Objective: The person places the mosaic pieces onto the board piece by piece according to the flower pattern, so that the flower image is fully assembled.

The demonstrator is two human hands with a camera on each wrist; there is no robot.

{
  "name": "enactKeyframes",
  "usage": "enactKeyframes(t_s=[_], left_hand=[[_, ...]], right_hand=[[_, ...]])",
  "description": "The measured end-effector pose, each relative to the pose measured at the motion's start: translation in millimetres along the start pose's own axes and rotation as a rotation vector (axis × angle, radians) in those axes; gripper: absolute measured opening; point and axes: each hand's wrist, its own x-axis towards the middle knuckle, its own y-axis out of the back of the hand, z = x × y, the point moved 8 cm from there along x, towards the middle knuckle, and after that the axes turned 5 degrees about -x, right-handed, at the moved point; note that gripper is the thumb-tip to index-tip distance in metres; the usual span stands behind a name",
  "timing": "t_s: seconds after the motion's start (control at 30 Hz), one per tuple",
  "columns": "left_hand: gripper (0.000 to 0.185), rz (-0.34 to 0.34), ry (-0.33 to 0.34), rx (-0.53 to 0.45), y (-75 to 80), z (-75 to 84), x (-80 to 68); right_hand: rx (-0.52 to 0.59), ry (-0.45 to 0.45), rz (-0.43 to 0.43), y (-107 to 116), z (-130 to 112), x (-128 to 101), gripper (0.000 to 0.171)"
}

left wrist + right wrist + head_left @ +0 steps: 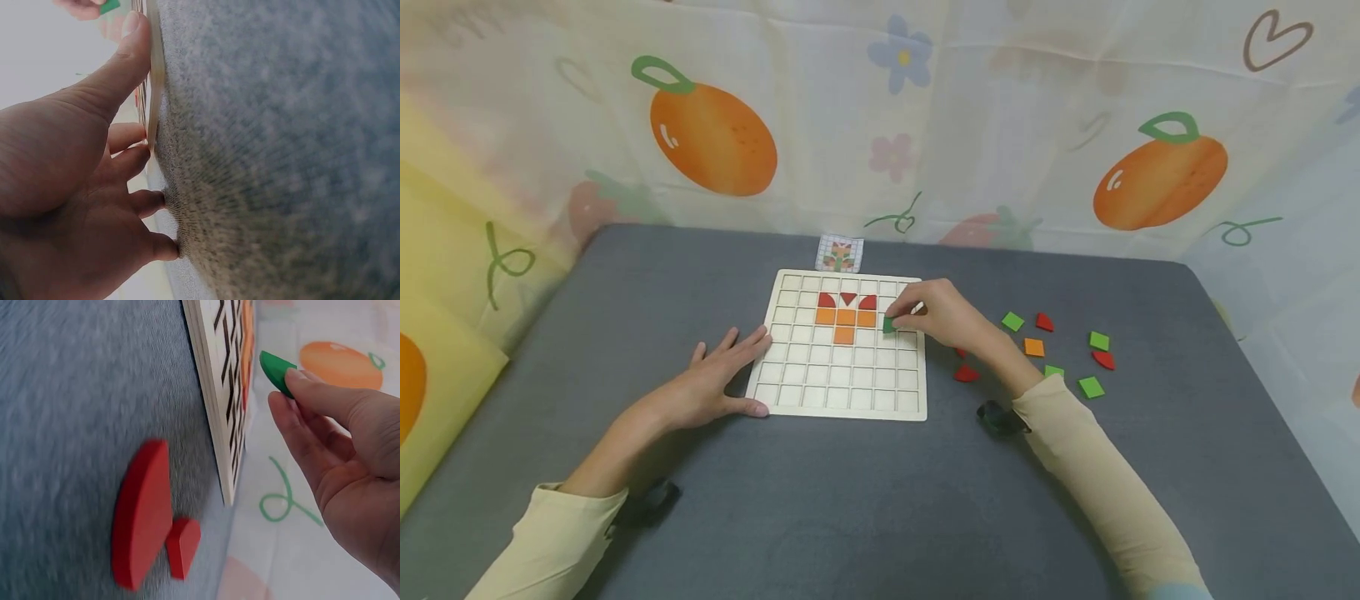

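Observation:
My right hand (936, 310) pinches a dark green curved-edged piece (275, 372) between thumb and fingers, over the right part of the white grid board (872, 379). With fingers spread, my left hand (711, 385) rests at the board's left edge, its thumb (128, 59) against the rim. Near the board's top lie red curved pieces (826, 300) on either side of a red triangle (847, 297). Below them is a row of orange squares (846, 317), with a single orange square (844, 336) under its middle.
A small patterned card (839, 253) lies behind the board. To the right are scattered light green squares (1091, 387), red pieces (966, 374) and an orange square (1033, 347). A printed cloth (835, 108) hangs behind the grey table (850, 517).

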Motion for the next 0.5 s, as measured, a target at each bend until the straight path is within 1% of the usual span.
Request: enactKeyframes(t_s=[0.2,0.37,0.5], left_hand=[[0.103,0.004,0.004,-0.004,-0.7,-1.1,-0.3],[0.103,0.005,0.014,0.0,-0.6,-3.6,-1.0],[0.103,0.006,0.01,-0.003,-0.4,-4.1,-0.4]], right_hand=[[0.016,0.015,-0.04,-15.6,-7.1,8.7,0.012],[0.009,0.001,-0.06,-26.9,-7.4,17.6,0.01],[0.003,-0.013,-0.074,-31.4,-8.6,21.3,0.011]])
